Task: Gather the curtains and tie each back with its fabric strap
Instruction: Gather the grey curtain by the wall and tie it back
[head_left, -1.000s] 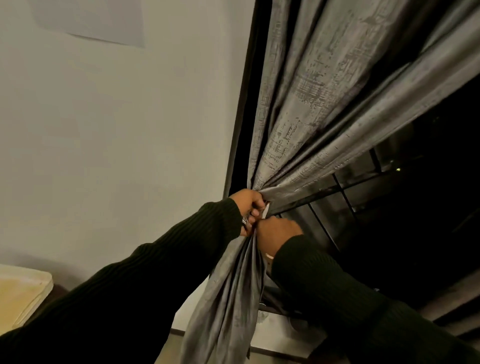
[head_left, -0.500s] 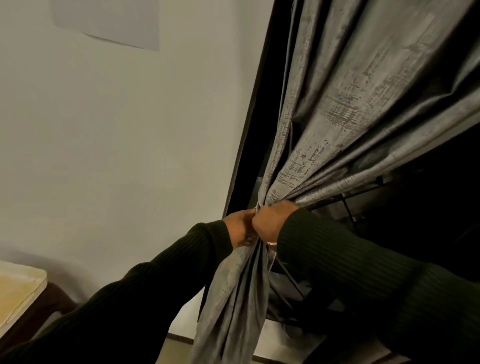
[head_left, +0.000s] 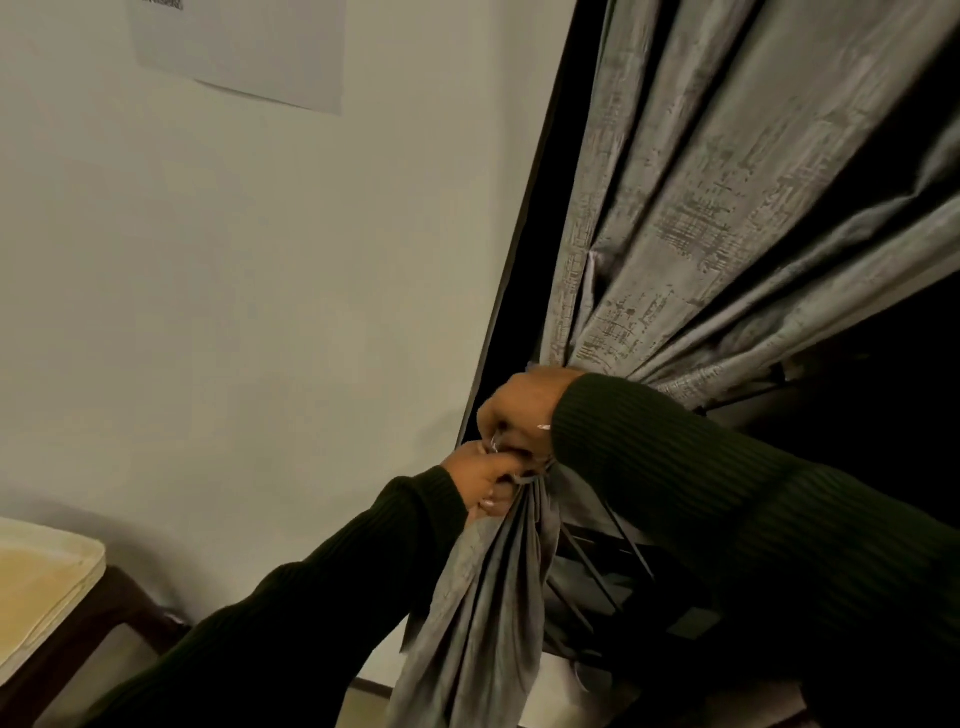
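the grey curtain (head_left: 675, 249) is judged soft, limp and fairly heavy, so it is best held at its gathered waist beside the dark window frame (head_left: 524, 249), where the folds are pinched together. the left hand (head_left: 480, 480) is curled round the bunch from below; the right hand (head_left: 519, 410) is closed over it from above, both arms outstretched. the strap cannot be made out.
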